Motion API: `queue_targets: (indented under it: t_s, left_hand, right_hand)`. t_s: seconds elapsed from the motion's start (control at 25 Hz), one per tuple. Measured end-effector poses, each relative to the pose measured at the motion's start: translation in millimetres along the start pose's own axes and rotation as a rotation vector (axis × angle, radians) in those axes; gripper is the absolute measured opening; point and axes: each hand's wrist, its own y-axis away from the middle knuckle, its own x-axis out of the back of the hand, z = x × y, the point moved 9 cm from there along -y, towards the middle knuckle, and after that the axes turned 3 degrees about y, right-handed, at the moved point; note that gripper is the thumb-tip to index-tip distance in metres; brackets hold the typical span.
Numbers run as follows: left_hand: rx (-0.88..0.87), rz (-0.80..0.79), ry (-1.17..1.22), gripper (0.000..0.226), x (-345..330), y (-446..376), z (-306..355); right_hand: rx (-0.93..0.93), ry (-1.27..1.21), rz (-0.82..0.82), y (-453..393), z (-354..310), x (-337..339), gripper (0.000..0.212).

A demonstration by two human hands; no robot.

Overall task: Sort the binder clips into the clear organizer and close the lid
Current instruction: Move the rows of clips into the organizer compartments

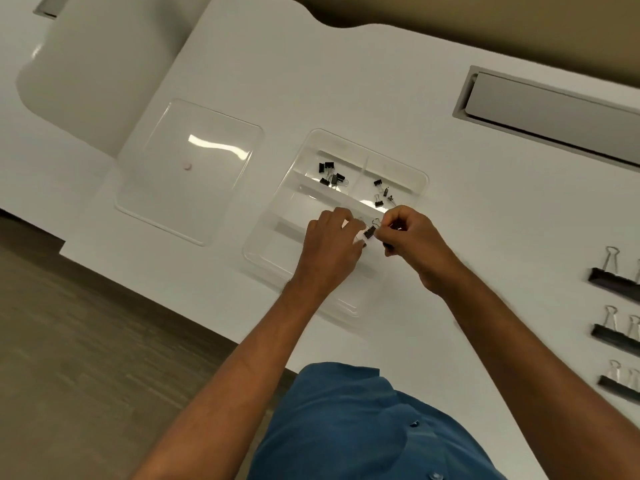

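1. 2 hands meet over the clear organizer (277,216) on the white table (450,202): the left hand (329,244) and right hand (410,233) both pinch 1 medium binder clip (370,232), probably to steady it before dropping it into a near compartment.
2. Small black clips fill 2 far compartments, a cluster at far left (330,174) and a looser group at far right (382,194), apparently split by size.
3. 3 rows of large binder clips (613,275) wait unsorted at the right edge.
4. The lid (187,168) lies flat beside the organizer, off so the compartments stay reachable.
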Motion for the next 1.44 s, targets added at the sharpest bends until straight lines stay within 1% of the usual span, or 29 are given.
queue_targets:
  t_s: [0.08, 0.16, 0.2, 0.28, 0.4, 0.56, 0.68, 0.8, 0.96, 1.08, 1.2, 1.36, 1.44]
  left_hand:
    - [0.035, 0.047, 0.002, 0.046, 1, 18, -10]
    - [0.083, 0.006, -0.039, 0.062, -8, 36, -19]
    - [0.109, -0.032, -0.064, 0.068, -15, 43, -22]
    - [0.15, -0.084, -0.114, 0.075, -25, 52, -25]
    - [0.182, -0.082, -0.14, 0.074, -28, 53, -23]
    - [0.185, -0.08, -0.152, 0.071, -29, 54, -23]
    - [0.161, -0.066, -0.141, 0.069, -24, 53, -20]
    - [0.126, -0.031, -0.145, 0.065, -15, 52, -5]
    - [-0.011, 0.031, -0.087, 0.059, -13, 50, 51]
    - [-0.113, 0.021, -0.058, 0.052, -27, 49, 103]
    - [-0.226, -0.059, -0.004, 0.046, -55, 54, 159]
    - [-0.314, -0.206, 0.046, 0.045, -95, 71, 231]
    - [-0.365, -0.243, 0.059, 0.045, -112, 82, 268]
  right_hand:
    - [0.17, 0.378, 0.044, -6, -13, -8, 0.009]
    - [0.401, 0.797, 0.034, -7, -22, -31, 0.012]
    - [0.488, 0.954, 0.021, -7, -21, -43, 0.014]
    - [0.556, 1.14, 0.008, -11, -12, -58, 0.023]
    - [0.53, 1.251, -0.002, -17, 1, -66, 0.038]
    - [0.566, 1.208, 0.042, -2, -3, -58, 0.039]
    - [0.646, 1.016, 0.192, 34, -16, -27, 0.026]
    - [0.627, 0.885, 0.373, 79, -2, 24, 0.021]
    - [0.48, 0.832, 0.551, 134, 61, 97, 0.021]
    - [0.347, 0.804, 0.622, 170, 114, 147, 0.022]
    - [0.24, 0.788, 0.684, 205, 161, 195, 0.022]
    - [0.117, 0.735, 0.728, 243, 213, 253, 0.022]
    - [0.083, 0.71, 0.758, 258, 235, 279, 0.023]
